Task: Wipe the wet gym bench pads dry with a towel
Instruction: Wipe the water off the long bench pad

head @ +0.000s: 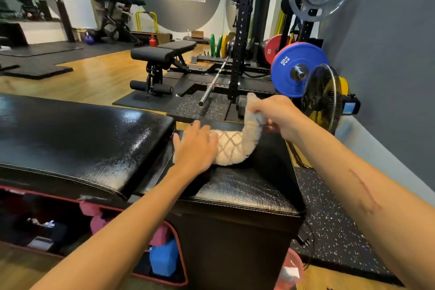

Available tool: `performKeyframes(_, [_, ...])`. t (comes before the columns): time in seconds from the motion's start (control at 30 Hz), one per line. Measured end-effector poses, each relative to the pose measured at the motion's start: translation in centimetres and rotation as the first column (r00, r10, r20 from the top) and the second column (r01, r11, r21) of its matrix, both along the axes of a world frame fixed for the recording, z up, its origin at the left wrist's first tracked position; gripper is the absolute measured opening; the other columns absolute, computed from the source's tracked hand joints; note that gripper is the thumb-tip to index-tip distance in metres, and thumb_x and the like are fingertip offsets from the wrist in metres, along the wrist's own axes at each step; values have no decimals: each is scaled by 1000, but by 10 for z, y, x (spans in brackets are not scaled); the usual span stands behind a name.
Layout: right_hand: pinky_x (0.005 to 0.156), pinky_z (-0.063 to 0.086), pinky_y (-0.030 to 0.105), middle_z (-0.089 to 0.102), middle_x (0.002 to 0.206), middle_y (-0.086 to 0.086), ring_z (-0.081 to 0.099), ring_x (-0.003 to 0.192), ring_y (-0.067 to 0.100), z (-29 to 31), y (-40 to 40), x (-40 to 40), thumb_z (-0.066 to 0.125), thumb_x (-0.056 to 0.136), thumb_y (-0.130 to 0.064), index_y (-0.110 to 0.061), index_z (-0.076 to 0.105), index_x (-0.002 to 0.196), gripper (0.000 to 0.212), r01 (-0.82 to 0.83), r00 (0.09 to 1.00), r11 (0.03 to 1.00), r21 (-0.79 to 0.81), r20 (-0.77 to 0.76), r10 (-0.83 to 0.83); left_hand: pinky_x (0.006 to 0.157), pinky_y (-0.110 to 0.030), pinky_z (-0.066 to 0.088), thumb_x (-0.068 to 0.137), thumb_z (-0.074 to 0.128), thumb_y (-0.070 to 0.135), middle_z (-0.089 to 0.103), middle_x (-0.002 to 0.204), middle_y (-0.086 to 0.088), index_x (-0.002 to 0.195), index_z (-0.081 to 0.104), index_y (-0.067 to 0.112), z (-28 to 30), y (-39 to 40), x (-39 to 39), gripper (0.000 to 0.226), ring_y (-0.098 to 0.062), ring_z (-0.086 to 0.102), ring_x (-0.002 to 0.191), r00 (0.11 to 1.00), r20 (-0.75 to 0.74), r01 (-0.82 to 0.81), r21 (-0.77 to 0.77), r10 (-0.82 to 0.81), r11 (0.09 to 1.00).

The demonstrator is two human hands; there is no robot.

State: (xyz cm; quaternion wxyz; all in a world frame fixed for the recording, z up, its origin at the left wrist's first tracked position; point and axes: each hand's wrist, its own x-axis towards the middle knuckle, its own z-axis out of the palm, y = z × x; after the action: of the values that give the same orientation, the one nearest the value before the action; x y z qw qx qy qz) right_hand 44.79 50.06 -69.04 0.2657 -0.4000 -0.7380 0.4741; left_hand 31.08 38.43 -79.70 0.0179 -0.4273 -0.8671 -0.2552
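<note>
Towel, cream with a brown lattice, lay on the glossy black right pad, beside the gap at 9 o'clock. Left hand pressed it, fingers blurred; right hand pinched its raised end.

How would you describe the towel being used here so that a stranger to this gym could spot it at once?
Find the long black padded bench across the foreground. On its smaller right-hand pad lies a cream towel, pressed by the left hand and lifted at one end by the right hand. Its brown diamond pattern stands out against the glossy black.
</note>
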Motion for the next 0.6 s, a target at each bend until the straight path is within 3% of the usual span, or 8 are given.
performKeyframes(0.1, [68, 46, 26, 62, 85, -4, 57, 81, 12, 9, -33, -24, 68, 86, -33, -12, 69, 89, 21, -102, 994, 973, 205, -6, 105, 102, -45, 37, 91, 37, 42, 56, 130, -13, 123, 58, 8, 2, -21, -22, 51, -33, 50, 119, 915, 369, -246, 188, 163, 951])
performKeyframes(0.2, [92, 46, 39, 60, 92, -15, 59, 104, 19, -10, -63, -54, 65, 80, -51, -31, 66, 92, 23, -234, 972, 910, 343, 90, 216, 82, -34, 45, 89, 49, 38, 68, 106, -13, 102, 70, 5, 1, -39, -29, 41, -29, 60, 99, 812, 582, -230, 254, 42, 939])
performKeyframes(0.27, [90, 38, 38, 61, 90, -16, 56, 106, 20, -29, -82, -69, 60, 83, -55, -28, 67, 97, 32, -320, 945, 840, 438, 206, 253, 66, -25, 47, 93, 52, 24, 69, 78, -6, 81, 68, 8, 0, -45, -30, 26, -23, 61, 79, 760, 649, -256, 347, -34, 902])
performKeyframes(0.3, [88, 35, 37, 62, 93, -10, 55, 107, 22, -42, -88, -73, 54, 86, -58, -24, 67, 97, 38, -350, 932, 774, 527, 278, 233, 57, -21, 46, 94, 50, 21, 66, 67, -4, 75, 65, 9, 0, -47, -32, 27, -21, 58, 69, 682, 728, -315, 380, -72, 870])
performKeyframes(0.37, [99, 29, 45, 59, 112, 3, 46, 119, 26, -69, -92, -75, 38, 94, -60, -20, 64, 108, 50, -462, 875, 627, 627, 439, 206, 62, -25, 47, 98, 45, 29, 65, 74, -11, 80, 66, 8, -3, -49, -41, 35, -22, 58, 70, 523, 840, -425, 403, -143, 811])
performKeyframes(0.43, [113, 14, 55, 46, 140, 10, 31, 136, 28, -94, -91, -73, 25, 100, -55, -17, 52, 131, 56, -586, 786, 536, 607, 588, 194, 76, -33, 47, 99, 39, 41, 69, 97, -16, 101, 68, 4, -2, -50, -49, 47, -27, 63, 89, 449, 874, -397, 382, -186, 835])
performKeyframes(0.5, [117, 8, 57, 37, 148, 13, 24, 141, 29, -99, -89, -75, 20, 103, -44, -16, 42, 135, 48, -666, 717, 509, 546, 658, 231, 78, -29, 48, 100, 40, 43, 69, 104, -13, 110, 67, 5, 0, -48, -49, 48, -25, 63, 98, 472, 864, -331, 357, -175, 873])
performKeyframes(0.6, [110, 26, 46, 48, 132, 22, 40, 128, 33, -66, -84, -82, 27, 105, -16, 0, 51, 123, 35, -662, 724, 635, 398, 560, 403, 64, -24, 41, 101, 46, 22, 58, 101, -12, 118, 60, -9, 9, -33, -46, 38, -19, 52, 96, 552, 827, -286, 306, -105, 908])
